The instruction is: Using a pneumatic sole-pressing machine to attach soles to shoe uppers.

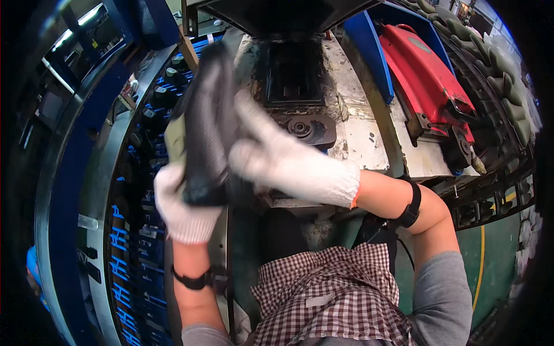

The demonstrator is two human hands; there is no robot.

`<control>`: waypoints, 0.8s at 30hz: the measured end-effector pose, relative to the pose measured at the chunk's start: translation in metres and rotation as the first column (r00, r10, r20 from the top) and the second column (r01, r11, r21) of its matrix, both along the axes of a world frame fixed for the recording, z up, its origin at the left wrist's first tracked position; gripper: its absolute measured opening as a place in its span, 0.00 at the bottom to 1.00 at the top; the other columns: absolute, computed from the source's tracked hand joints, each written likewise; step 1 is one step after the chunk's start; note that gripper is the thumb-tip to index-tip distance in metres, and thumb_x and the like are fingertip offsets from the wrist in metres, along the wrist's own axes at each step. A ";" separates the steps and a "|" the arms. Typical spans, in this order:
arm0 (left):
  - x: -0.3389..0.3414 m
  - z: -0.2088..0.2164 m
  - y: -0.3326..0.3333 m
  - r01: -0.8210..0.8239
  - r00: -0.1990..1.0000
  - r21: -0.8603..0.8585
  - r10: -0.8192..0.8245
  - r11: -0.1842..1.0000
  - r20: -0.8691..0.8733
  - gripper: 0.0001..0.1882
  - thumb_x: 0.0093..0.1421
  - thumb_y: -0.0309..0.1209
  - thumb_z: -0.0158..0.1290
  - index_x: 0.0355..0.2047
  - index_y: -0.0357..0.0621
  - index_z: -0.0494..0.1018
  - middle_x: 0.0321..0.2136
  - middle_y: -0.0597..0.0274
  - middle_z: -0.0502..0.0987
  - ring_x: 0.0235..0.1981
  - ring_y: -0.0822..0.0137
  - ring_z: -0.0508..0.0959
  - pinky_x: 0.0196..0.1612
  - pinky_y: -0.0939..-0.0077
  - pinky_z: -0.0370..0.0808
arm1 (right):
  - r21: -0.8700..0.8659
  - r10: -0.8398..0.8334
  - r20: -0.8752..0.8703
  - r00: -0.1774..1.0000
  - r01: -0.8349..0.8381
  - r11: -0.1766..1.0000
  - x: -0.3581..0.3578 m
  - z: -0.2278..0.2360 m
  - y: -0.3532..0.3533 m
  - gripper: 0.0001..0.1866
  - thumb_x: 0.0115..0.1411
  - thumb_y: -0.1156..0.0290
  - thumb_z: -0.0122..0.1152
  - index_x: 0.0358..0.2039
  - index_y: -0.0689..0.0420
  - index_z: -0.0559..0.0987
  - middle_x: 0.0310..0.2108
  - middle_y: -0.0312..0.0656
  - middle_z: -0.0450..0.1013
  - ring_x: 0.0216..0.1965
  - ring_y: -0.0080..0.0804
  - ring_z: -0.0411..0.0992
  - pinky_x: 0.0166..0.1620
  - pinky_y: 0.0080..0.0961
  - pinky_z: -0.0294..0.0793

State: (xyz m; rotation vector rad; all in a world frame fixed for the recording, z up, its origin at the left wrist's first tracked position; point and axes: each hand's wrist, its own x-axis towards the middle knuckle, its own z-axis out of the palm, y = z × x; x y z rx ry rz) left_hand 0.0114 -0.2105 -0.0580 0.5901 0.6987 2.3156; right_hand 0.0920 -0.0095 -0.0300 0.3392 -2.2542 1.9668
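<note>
A black shoe (210, 127) with a textured side stands tilted upward in front of me, left of the middle, its upper end blurred. My left hand (183, 199), in a white knitted glove, grips it at its lower left; most of those fingers are hidden behind it. A pale yellow-green patch shows along the shoe's left side, and I cannot make out what it is. My right hand (277, 155), also in a white glove, is at the shoe's right side with its fingers apart, smeared by motion. Whether it touches the shoe is unclear.
Ahead is a machine bed with a black recessed plate (294, 75) under a dark overhanging block (288, 17). A red machine cover (427, 75) sits between blue guards on the right. Racks with blue strips (118, 259) run along the left. Several grey-green shaped pieces (513, 109) line the far right.
</note>
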 end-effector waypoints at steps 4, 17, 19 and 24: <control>-0.038 0.014 0.070 -0.166 0.965 -0.366 0.074 0.916 -0.253 0.26 0.72 0.38 0.45 0.64 0.33 0.67 0.60 0.50 0.74 0.60 0.66 0.74 0.66 0.69 0.68 | -0.566 -0.159 -0.007 0.987 0.127 0.815 -0.021 0.014 0.037 0.29 0.69 0.57 0.56 0.64 0.63 0.68 0.51 0.42 0.77 0.48 0.29 0.77 0.53 0.30 0.77; -0.067 0.137 0.117 -0.810 -0.031 0.238 0.367 0.535 -0.930 0.35 0.65 0.49 0.59 0.65 0.40 0.71 0.57 0.51 0.78 0.55 0.64 0.78 0.57 0.68 0.74 | 0.891 -0.559 -0.038 0.828 0.281 0.356 -0.171 -0.008 0.155 0.46 0.58 0.30 0.55 0.71 0.43 0.69 0.69 0.64 0.57 0.66 0.63 0.67 0.67 0.47 0.67; -0.061 0.159 0.129 -0.622 0.171 0.123 0.287 0.773 -0.942 0.35 0.64 0.39 0.59 0.69 0.39 0.65 0.66 0.44 0.68 0.67 0.52 0.67 0.70 0.59 0.62 | 0.922 -0.550 -0.005 0.835 0.217 0.320 -0.173 -0.008 0.156 0.45 0.58 0.30 0.55 0.71 0.42 0.69 0.70 0.65 0.56 0.65 0.64 0.67 0.67 0.48 0.67; -0.094 0.216 0.193 -0.821 -0.374 0.356 0.051 0.447 -0.926 0.31 0.68 0.47 0.53 0.63 0.39 0.70 0.58 0.43 0.76 0.59 0.54 0.76 0.64 0.64 0.70 | 0.928 -0.534 0.039 0.844 0.167 0.333 -0.158 -0.005 0.163 0.48 0.59 0.25 0.51 0.72 0.44 0.68 0.70 0.66 0.54 0.64 0.67 0.67 0.67 0.47 0.67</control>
